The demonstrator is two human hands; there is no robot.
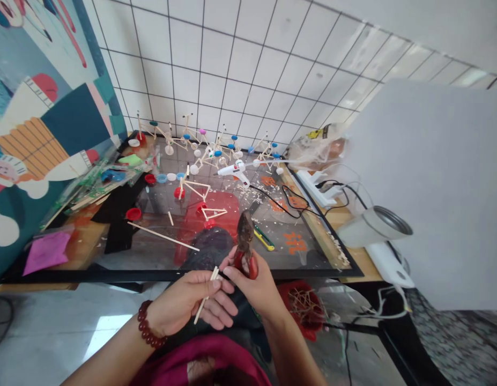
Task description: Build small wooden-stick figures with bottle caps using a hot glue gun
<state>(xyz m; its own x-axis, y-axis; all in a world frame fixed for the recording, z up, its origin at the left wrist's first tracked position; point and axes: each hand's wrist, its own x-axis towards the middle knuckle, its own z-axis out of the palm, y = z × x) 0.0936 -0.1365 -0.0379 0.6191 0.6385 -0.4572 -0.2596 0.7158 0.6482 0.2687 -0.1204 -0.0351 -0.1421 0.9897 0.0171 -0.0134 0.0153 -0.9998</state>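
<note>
My left hand point(206, 300) holds a few short wooden sticks point(201, 310) between thumb and fingers, just off the table's front edge. Close beside it, my right hand point(254, 281) is closed around the red handles of a pair of pliers point(245, 236), whose dark jaws point up and away from me. Past the hands, a small stick frame point(213, 213) with red caps lies on the glass. Behind that stands another stick frame point(195, 187) on a red cap. One long wooden stick point(163, 236) rests to the left, with a short stick piece point(170, 218) above it.
A white glue gun point(236, 170) lies mid-table, its black cord running right. Several stick models with coloured caps point(218, 153) line the back. A yellow-green utility knife point(264, 237) is right of the pliers. A white cup point(375, 226) lies at right. A red bin point(304, 305) of sticks stands below.
</note>
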